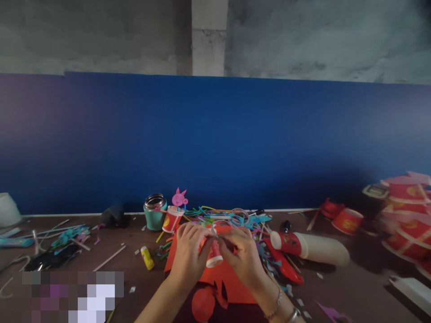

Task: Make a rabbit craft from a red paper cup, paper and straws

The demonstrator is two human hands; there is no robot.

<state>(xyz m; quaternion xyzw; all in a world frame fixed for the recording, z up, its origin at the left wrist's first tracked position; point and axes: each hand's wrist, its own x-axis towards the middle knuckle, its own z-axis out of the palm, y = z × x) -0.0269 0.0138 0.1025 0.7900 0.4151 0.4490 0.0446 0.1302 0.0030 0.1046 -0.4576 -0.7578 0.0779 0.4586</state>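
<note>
My left hand and my right hand meet in front of me, their fingertips closed and almost touching. A thin pale strip is pinched between them; its exact kind is too small to make out. Just below and behind the fingers is a red and white paper cup, partly hidden by my hands. Under them lies a sheet of red paper with cut edges. A round red paper piece is at its near side.
A yellow glue stick, a teal thermos and a paper cup with a pink rabbit-like cutout stand left. Coloured strips pile behind. At right are a white bottle-like cylinder, a red cup and stacked red cups.
</note>
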